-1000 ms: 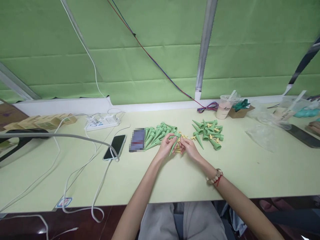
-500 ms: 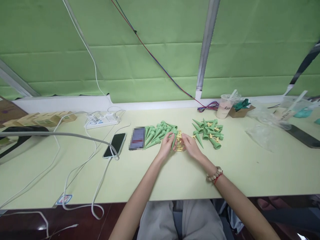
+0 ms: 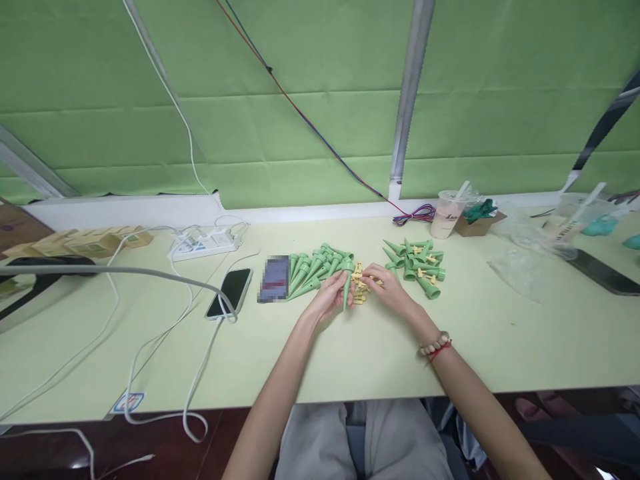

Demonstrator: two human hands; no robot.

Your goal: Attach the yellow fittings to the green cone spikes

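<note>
A green plant watering spike (image 3: 347, 288), its point downward, is pinched in my left hand (image 3: 330, 298). My right hand (image 3: 390, 287) is close beside it, its fingers curled together over small yellow plastic valves (image 3: 359, 298). What those fingertips grip is hidden. Left of my hands lies a pile of green spikes (image 3: 313, 267), mostly pointing toward the lower left. To the right is a second heap of spikes (image 3: 429, 287), with several yellow valves (image 3: 419, 273) among or fitted in them.
A phone with a blurred screen (image 3: 274, 279) touches the left pile. Farther left are a dark phone (image 3: 231, 293), a white power strip (image 3: 205, 244) and loose cables. On the right stand a drink cup (image 3: 447, 217), a small cardboard box (image 3: 480, 225), plastic bags (image 3: 517, 267) and another phone (image 3: 605, 272).
My right hand has moved slightly away from my left, and its fingers have curled over the yellow valves. The spike in my left hand now shows more fully, with its point down.
</note>
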